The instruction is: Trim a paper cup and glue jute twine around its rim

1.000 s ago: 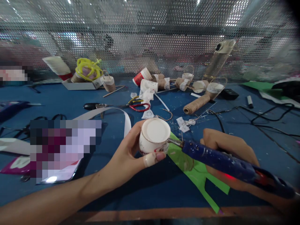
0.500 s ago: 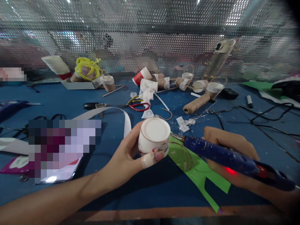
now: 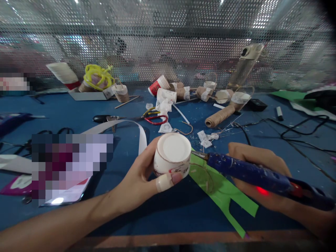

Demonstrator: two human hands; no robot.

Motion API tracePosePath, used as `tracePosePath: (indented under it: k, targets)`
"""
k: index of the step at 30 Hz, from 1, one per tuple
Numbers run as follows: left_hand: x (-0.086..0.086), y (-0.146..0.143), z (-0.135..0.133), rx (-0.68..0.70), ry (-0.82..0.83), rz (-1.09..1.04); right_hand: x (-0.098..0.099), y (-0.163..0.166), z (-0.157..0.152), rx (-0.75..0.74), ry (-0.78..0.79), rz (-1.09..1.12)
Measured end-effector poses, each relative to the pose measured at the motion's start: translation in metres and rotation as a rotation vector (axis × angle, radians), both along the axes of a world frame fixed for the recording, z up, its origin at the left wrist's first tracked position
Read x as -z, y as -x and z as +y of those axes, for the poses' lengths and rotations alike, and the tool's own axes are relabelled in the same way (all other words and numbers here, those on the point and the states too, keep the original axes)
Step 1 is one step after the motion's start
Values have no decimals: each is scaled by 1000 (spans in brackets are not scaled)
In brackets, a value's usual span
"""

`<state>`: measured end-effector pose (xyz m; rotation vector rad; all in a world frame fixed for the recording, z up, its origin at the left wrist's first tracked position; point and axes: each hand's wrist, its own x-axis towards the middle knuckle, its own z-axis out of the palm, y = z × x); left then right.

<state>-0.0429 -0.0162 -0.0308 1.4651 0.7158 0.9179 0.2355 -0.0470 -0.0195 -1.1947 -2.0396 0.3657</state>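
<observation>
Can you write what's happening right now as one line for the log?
left hand: holds paper cup, bottom up | right hand: holds glue gun, nozzle by cup's side | below: green paper on blue table

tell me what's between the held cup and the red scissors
A crumpled white paper scrap lies between the cup and the scissors, in the head view.
</observation>
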Motion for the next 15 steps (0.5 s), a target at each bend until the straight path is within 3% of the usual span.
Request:
tracePosePath:
  k: [8,13,15]
  targets:
    - [-8,-1,-2,51,-8,50,-1,0,3,73,119,55]
    - [-10,-4,-3,44,46,51,2,1,10,122,342,289]
    - [-10,-4,-2,82,47,94,6,3,11,58,370,368]
